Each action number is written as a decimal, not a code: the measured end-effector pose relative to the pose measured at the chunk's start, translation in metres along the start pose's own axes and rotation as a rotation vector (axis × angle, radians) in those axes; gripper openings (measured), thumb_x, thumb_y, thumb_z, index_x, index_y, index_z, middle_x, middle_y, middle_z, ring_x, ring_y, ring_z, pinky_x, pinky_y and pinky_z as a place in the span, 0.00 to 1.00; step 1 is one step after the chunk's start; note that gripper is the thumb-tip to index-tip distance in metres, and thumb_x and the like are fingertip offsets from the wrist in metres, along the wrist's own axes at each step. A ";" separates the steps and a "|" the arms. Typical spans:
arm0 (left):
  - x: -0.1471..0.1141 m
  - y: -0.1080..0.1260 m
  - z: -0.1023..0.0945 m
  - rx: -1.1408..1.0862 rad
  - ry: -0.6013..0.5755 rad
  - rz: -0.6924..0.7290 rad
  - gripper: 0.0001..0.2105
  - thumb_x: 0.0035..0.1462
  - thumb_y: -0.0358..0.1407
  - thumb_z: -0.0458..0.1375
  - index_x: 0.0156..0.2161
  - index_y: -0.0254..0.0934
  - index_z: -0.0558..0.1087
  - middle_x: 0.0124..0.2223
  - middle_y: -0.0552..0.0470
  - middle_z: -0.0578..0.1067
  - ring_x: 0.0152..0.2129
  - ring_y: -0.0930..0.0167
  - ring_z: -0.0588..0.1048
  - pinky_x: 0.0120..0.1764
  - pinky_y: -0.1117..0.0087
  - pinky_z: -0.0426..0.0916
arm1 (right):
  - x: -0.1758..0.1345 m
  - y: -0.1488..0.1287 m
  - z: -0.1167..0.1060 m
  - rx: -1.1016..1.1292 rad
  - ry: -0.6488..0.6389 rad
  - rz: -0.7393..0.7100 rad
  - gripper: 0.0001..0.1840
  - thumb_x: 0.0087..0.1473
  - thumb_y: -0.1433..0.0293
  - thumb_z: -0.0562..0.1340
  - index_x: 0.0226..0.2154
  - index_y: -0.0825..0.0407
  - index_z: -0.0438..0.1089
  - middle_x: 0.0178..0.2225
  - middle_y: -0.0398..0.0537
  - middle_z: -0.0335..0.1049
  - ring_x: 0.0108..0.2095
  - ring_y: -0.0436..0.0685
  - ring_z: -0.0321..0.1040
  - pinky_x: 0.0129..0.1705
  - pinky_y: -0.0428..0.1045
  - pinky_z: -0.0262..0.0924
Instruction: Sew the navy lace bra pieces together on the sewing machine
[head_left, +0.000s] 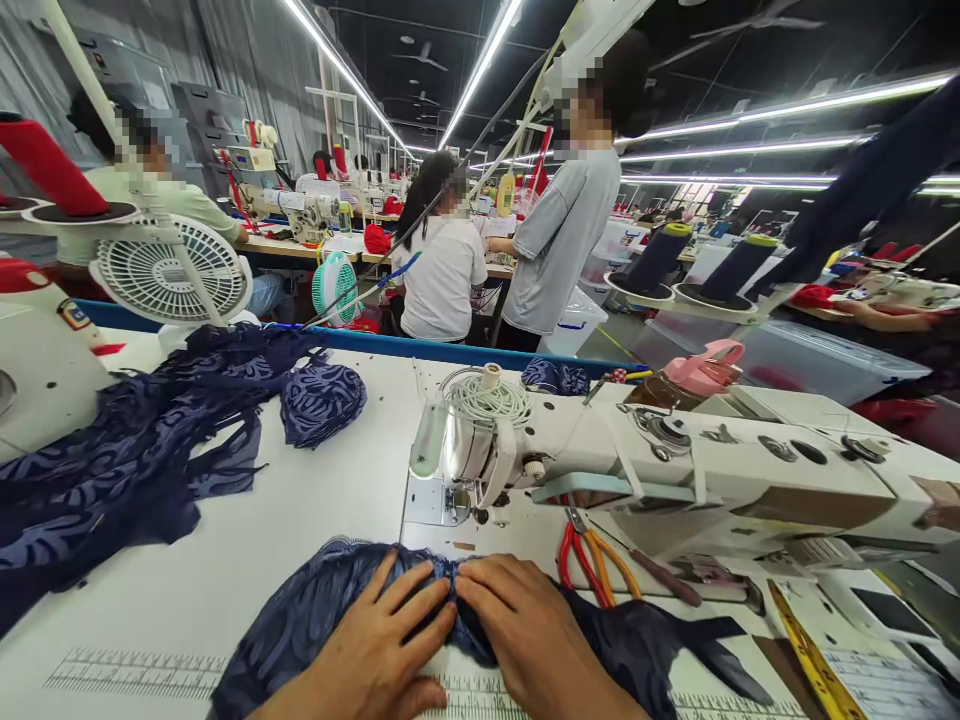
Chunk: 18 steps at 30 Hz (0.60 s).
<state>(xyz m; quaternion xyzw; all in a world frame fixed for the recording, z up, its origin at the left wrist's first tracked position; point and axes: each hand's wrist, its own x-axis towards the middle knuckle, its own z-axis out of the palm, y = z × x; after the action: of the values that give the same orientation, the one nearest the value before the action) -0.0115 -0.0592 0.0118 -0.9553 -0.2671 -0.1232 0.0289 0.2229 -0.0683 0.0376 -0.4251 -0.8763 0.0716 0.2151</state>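
Observation:
A piece of navy patterned fabric [300,610] lies gathered on the white table in front of the sewing machine [487,440]. My left hand [386,635] rests flat on it, fingers spread and thumb out to the side. My right hand [525,625] has its fingers bent and pressed together on the fabric, its thumb hidden. The fingertips of both hands almost meet at a seam near the fabric's far edge. A darker length of the cloth [652,640] trails out to the right, beyond the right wrist. The presser foot [456,500] stands just past the fabric, apart from it.
Red- and orange-handled pliers [589,560] lie under the machine arm. Navy fabric strips [127,470] are heaped at left, beside a folded navy bundle [322,400]. A ruler scale [142,672] runs along the front. A yellow ruler [814,650] lies at right. Co-workers [442,270] are beyond the table.

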 end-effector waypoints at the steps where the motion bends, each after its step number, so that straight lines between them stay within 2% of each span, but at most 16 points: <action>1: 0.000 0.000 -0.001 0.011 0.016 0.008 0.28 0.60 0.50 0.62 0.60 0.36 0.68 0.60 0.46 0.73 0.56 0.55 0.72 0.57 0.47 0.68 | 0.004 0.000 0.001 0.008 -0.025 0.005 0.20 0.58 0.81 0.54 0.48 0.50 0.70 0.46 0.50 0.74 0.45 0.60 0.68 0.48 0.54 0.65; 7: 0.003 -0.001 -0.004 0.035 0.068 0.060 0.24 0.61 0.47 0.62 0.57 0.34 0.70 0.56 0.47 0.76 0.52 0.57 0.74 0.60 0.47 0.62 | 0.014 0.002 0.006 0.033 -0.115 0.087 0.15 0.63 0.77 0.56 0.48 0.46 0.70 0.47 0.47 0.72 0.45 0.59 0.66 0.47 0.54 0.63; 11: 0.002 -0.001 -0.004 0.011 0.057 0.048 0.26 0.58 0.46 0.65 0.57 0.34 0.69 0.57 0.48 0.75 0.53 0.57 0.72 0.63 0.46 0.56 | 0.014 0.006 0.007 0.017 -0.142 0.121 0.17 0.62 0.77 0.56 0.49 0.43 0.69 0.48 0.46 0.71 0.46 0.60 0.66 0.46 0.55 0.63; 15: -0.001 -0.001 -0.001 -0.011 0.076 0.033 0.28 0.58 0.47 0.64 0.60 0.35 0.67 0.59 0.47 0.74 0.55 0.57 0.71 0.66 0.45 0.48 | 0.018 0.005 0.004 0.119 -0.061 0.147 0.21 0.63 0.78 0.53 0.53 0.44 0.68 0.49 0.48 0.71 0.48 0.60 0.66 0.49 0.57 0.64; 18: -0.004 -0.001 0.004 -0.005 0.079 0.025 0.29 0.59 0.48 0.63 0.61 0.36 0.66 0.60 0.48 0.73 0.56 0.58 0.70 0.67 0.46 0.43 | 0.016 -0.009 -0.021 0.330 0.055 0.153 0.19 0.67 0.72 0.52 0.56 0.43 0.67 0.47 0.48 0.74 0.46 0.58 0.69 0.50 0.56 0.66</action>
<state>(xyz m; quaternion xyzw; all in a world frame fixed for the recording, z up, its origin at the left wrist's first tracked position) -0.0147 -0.0598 0.0070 -0.9529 -0.2537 -0.1614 0.0386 0.2171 -0.0631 0.0646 -0.4513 -0.8116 0.2191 0.2996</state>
